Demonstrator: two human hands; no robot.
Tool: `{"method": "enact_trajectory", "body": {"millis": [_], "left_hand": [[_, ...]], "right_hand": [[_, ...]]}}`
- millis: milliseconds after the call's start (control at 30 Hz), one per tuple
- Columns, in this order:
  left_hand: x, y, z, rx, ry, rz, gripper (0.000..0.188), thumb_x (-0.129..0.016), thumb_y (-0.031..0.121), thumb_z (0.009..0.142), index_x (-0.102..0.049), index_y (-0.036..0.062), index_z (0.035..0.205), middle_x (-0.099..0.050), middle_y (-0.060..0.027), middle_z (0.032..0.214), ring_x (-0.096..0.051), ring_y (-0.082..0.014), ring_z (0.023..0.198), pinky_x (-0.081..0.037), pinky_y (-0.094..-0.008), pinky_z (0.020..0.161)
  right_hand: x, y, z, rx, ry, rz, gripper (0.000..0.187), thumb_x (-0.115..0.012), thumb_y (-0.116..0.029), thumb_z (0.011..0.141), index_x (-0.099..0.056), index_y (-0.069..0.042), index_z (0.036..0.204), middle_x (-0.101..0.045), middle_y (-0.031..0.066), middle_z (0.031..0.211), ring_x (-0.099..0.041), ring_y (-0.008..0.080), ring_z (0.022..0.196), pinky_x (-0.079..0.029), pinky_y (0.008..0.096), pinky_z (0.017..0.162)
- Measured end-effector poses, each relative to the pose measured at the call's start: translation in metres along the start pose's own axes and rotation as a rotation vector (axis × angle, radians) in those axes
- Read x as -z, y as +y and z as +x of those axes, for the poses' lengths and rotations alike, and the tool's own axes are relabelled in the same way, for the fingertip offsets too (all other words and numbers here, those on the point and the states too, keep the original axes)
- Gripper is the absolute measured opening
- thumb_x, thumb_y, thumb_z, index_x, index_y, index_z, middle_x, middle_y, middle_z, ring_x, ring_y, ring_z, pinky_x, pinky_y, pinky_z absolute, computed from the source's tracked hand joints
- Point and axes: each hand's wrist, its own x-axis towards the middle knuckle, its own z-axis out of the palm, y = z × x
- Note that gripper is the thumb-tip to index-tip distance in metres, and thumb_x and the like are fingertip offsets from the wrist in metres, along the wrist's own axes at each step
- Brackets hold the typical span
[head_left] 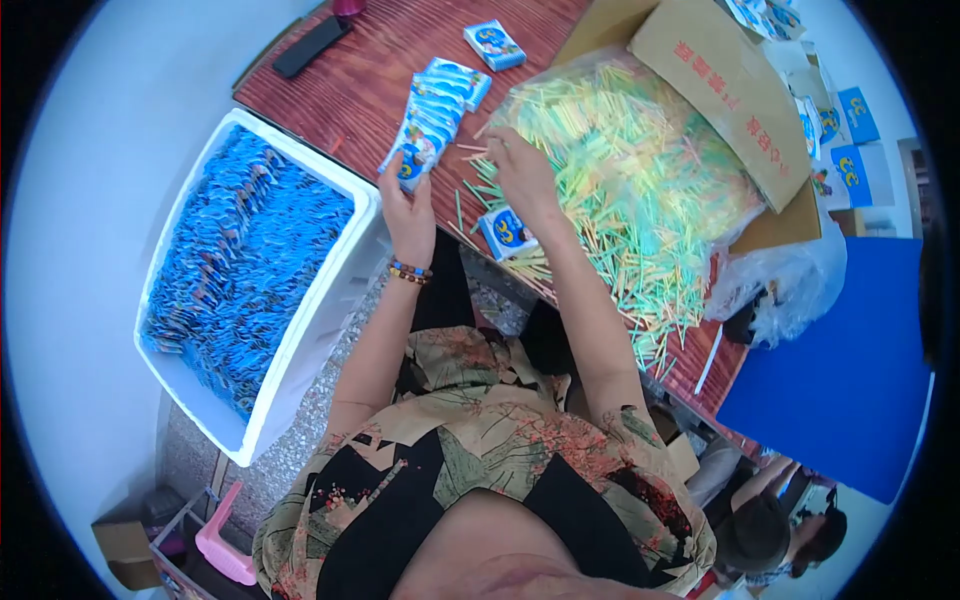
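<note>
My left hand (408, 215) grips the near end of a fanned row of small blue-and-white packets (432, 118) on the red-brown wooden table (375, 95). To its right, my right hand (525, 185) is closed, thumb and fingers drawn together, beside the packets and at the edge of a heap of thin coloured sticks (640, 200). Whatever its fingertips hold is too small to make out. Just below the right hand lies a small blue-and-white box (507, 233). Another such box (494, 46) sits beyond the packets.
A white foam box (365, 205) full of blue packets stands at left. At right, an open cardboard carton (715, 90) spills sticks from a clear bag. A dark phone-like object (312, 47) lies at the far left. Another person (760, 530) is at lower right, near a blue panel (840, 370).
</note>
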Motion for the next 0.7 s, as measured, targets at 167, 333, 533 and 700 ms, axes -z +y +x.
{"method": "enact_trajectory", "body": {"millis": [167,333,533,700], "left_hand": [[-0.004,0.005,-0.02,-0.253,-0.23,0.343,0.028,-0.072,0.021,0.078,-0.061,0.0104,0.101,-0.056,-0.004,0.097,-0.052,-0.0243,0.089,-0.034,-0.0383,0.08],[-0.028,0.024,-0.036,-0.349,-0.352,0.721,0.042,-0.078,0.047,0.066,-0.06,0.0137,0.085,-0.054,-0.0027,0.087,-0.049,-0.0256,0.093,-0.027,-0.0455,0.078],[-0.032,0.021,-0.034,-0.414,-0.418,0.633,0.029,-0.076,0.034,0.072,-0.058,0.0121,0.079,-0.057,-0.0033,0.082,-0.051,-0.0254,0.086,-0.029,-0.043,0.076],[-0.032,0.025,-0.029,-0.541,-0.316,0.623,0.021,-0.072,0.027,0.077,-0.058,0.0117,0.078,-0.06,-0.0016,0.077,-0.054,-0.0219,0.081,-0.03,-0.0412,0.079]], "right_hand": [[0.055,0.041,-0.092,-0.072,-0.013,-0.415,0.022,-0.053,-0.025,0.091,-0.063,-0.007,0.101,-0.066,0.0134,0.089,-0.063,0.0308,0.078,-0.048,0.0402,0.068],[0.074,0.061,-0.129,-0.086,0.114,-0.531,0.017,-0.06,-0.018,0.085,-0.062,-0.007,0.097,-0.06,0.0112,0.089,-0.061,0.0303,0.083,-0.048,0.0409,0.068],[0.077,0.07,-0.135,-0.048,0.209,-0.495,0.013,-0.059,-0.016,0.085,-0.064,-0.007,0.093,-0.061,0.011,0.088,-0.061,0.0306,0.082,-0.049,0.0413,0.068],[0.076,0.063,-0.131,-0.005,0.259,-0.467,0.014,-0.058,-0.016,0.086,-0.064,-0.006,0.093,-0.063,0.0118,0.087,-0.061,0.0313,0.083,-0.049,0.0412,0.071]]}}
